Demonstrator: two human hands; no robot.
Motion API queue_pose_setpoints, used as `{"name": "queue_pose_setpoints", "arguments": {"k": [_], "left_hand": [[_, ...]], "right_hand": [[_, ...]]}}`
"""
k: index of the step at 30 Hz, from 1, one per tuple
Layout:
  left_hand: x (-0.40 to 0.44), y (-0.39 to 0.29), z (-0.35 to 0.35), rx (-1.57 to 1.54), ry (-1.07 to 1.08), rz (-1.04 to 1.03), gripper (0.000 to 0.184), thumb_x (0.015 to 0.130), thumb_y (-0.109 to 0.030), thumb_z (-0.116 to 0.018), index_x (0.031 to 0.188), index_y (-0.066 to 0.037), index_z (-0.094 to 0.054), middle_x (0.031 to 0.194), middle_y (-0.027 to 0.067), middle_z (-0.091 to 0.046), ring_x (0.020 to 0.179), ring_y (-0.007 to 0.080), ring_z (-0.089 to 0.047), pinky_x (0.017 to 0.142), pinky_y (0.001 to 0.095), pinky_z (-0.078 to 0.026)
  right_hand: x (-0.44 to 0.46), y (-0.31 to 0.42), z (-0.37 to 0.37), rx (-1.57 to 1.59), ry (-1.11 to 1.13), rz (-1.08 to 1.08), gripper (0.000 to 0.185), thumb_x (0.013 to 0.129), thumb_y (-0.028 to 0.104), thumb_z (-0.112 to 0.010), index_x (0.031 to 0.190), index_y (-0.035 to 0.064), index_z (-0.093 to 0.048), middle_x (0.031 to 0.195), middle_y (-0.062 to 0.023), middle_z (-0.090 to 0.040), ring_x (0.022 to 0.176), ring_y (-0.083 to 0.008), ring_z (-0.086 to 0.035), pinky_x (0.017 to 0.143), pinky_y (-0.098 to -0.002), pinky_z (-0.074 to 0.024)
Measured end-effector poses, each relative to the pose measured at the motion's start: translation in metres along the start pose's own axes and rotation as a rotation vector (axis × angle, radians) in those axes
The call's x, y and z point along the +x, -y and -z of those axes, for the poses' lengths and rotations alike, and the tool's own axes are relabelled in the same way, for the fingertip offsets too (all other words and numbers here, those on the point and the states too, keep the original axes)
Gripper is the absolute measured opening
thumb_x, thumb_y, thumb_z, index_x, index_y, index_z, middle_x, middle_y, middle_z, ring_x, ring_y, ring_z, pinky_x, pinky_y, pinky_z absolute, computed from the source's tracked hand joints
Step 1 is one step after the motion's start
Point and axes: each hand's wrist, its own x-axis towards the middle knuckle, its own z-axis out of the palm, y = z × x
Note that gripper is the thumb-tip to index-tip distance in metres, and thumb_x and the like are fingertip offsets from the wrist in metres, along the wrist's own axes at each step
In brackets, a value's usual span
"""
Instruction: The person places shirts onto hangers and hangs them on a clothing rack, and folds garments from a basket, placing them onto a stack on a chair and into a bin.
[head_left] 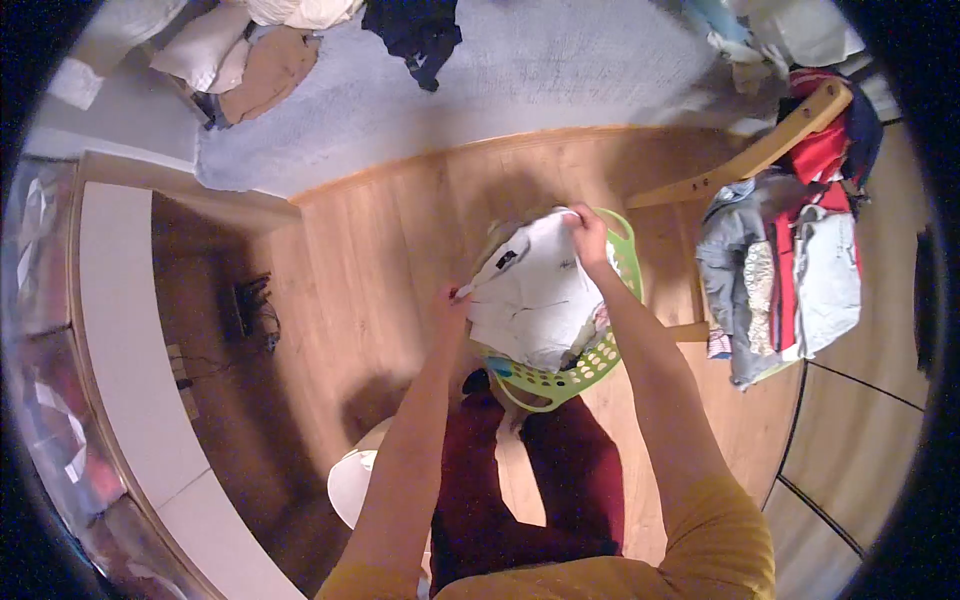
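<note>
A white shirt (540, 295) with a dark label near its neck is stretched between my two hands. My left hand (456, 302) is closed on the shirt's left edge, pinching a corner of the cloth. At the shirt's upper right, my right hand (588, 236) grips the fabric. Directly below is a green laundry basket (545, 384) with round holes in its wall. Other clothes show at the basket's near side, mostly hidden under the shirt.
To the right, a wooden chair (760, 150) is piled with clothes (735, 270). More garments, including a black one (415, 35), lie on the grey-blue covered surface (560, 70) ahead. A white shelf unit (125, 320) stands at left, and a round white object (350, 488) behind my left arm.
</note>
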Motion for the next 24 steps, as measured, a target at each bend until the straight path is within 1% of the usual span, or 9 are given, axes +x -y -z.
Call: {"name": "queue_pose_setpoints", "arguments": {"k": [2, 4, 6, 9, 14, 17, 19, 22, 24], "left_hand": [[-0.024, -0.017, 0.013, -0.052, 0.032, -0.009, 0.019, 0.078, -0.011, -0.057, 0.096, -0.006, -0.052, 0.083, 0.0045, -0.054, 0.076, 0.0166, -0.050, 0.068, 0.0291, -0.042], [-0.047, -0.043, 0.023, -0.100, 0.069, -0.021, 0.011, 0.079, -0.010, -0.055, 0.089, -0.006, -0.053, 0.079, 0.0041, -0.053, 0.073, 0.0156, -0.048, 0.066, 0.0285, -0.042], [-0.072, -0.076, 0.035, 0.024, 0.040, -0.174, 0.011, 0.070, -0.004, -0.060, 0.074, -0.002, -0.050, 0.065, 0.0049, -0.051, 0.061, 0.0139, -0.047, 0.057, 0.0274, -0.039], [-0.097, -0.134, 0.060, -0.073, 0.018, -0.205, 0.013, 0.073, -0.006, -0.057, 0.072, -0.003, -0.045, 0.063, 0.0048, -0.048, 0.061, 0.0123, -0.044, 0.056, 0.0269, -0.038], [-0.123, -0.293, 0.125, -0.281, 0.103, -0.408, 0.007, 0.078, -0.006, -0.054, 0.077, -0.004, -0.048, 0.064, -0.0002, -0.045, 0.062, 0.0092, -0.042, 0.056, 0.0253, -0.037], [-0.142, -0.400, 0.164, -0.351, 0.152, -0.620, 0.005, 0.080, -0.006, -0.054, 0.079, -0.003, -0.050, 0.065, -0.0042, -0.043, 0.061, 0.0068, -0.040, 0.055, 0.0227, -0.035], [-0.148, -0.455, 0.185, -0.305, 0.318, -0.625, 0.008, 0.079, -0.008, -0.058, 0.081, -0.004, -0.051, 0.065, -0.0060, -0.040, 0.060, 0.0051, -0.038, 0.053, 0.0204, -0.033], [-0.159, -0.516, 0.212, -0.121, 0.279, -0.879, 0.014, 0.077, -0.011, -0.061, 0.083, -0.003, -0.052, 0.067, -0.0052, -0.047, 0.062, 0.0040, -0.041, 0.056, 0.0189, -0.035], [-0.204, -0.567, 0.236, -0.080, 0.407, -0.913, 0.021, 0.073, -0.014, -0.066, 0.086, -0.004, -0.053, 0.075, -0.0025, -0.055, 0.069, 0.0037, -0.047, 0.062, 0.0198, -0.039]], "right_hand": [[-0.021, 0.003, 0.041, 0.108, -0.162, -0.025, 0.013, 0.077, 0.013, -0.057, 0.086, 0.0025, -0.058, 0.073, -0.0057, -0.059, 0.071, -0.0163, -0.053, 0.068, -0.0286, -0.0425], [-0.044, 0.017, 0.091, 0.306, -0.175, -0.092, 0.012, 0.079, 0.012, -0.056, 0.083, 0.0010, -0.056, 0.072, 0.0010, -0.054, 0.068, -0.0101, -0.048, 0.065, -0.0241, -0.0406], [-0.065, 0.052, 0.134, 0.272, -0.148, -0.076, 0.008, 0.079, 0.010, -0.055, 0.080, 0.0025, -0.056, 0.069, 0.0040, -0.050, 0.066, -0.0069, -0.043, 0.063, -0.0207, -0.0383], [-0.087, 0.129, 0.187, 0.237, -0.097, -0.019, 0.010, 0.079, 0.012, -0.056, 0.077, 0.0023, -0.056, 0.067, 0.0030, -0.049, 0.064, -0.0072, -0.042, 0.060, -0.0216, -0.0375], [-0.094, 0.279, 0.301, -0.064, 0.046, 0.083, 0.017, 0.078, 0.016, -0.059, 0.084, 0.0001, -0.058, 0.068, -0.0019, -0.054, 0.065, -0.0085, -0.046, 0.060, -0.0239, -0.0402], [-0.096, 0.369, 0.363, -0.120, 0.102, 0.144, 0.021, 0.077, 0.015, -0.061, 0.091, 0.0007, -0.057, 0.076, 0.0016, -0.054, 0.072, -0.0075, -0.046, 0.065, -0.0223, -0.0389], [-0.102, 0.414, 0.399, -0.210, 0.125, 0.227, 0.028, 0.076, 0.018, -0.063, 0.095, -0.0008, -0.057, 0.079, 0.0003, -0.056, 0.074, -0.0086, -0.048, 0.067, -0.0238, -0.0401], [-0.111, 0.456, 0.438, -0.195, 0.040, 0.120, 0.020, 0.074, 0.019, -0.065, 0.083, 0.0015, -0.061, 0.069, 0.0013, -0.057, 0.063, -0.0077, -0.049, 0.059, -0.0241, -0.0402], [-0.123, 0.481, 0.456, 0.019, -0.010, 0.182, 0.015, 0.075, 0.018, -0.065, 0.077, 0.0038, -0.061, 0.066, 0.0041, -0.055, 0.060, -0.0056, -0.046, 0.056, -0.0224, -0.0382]]}}
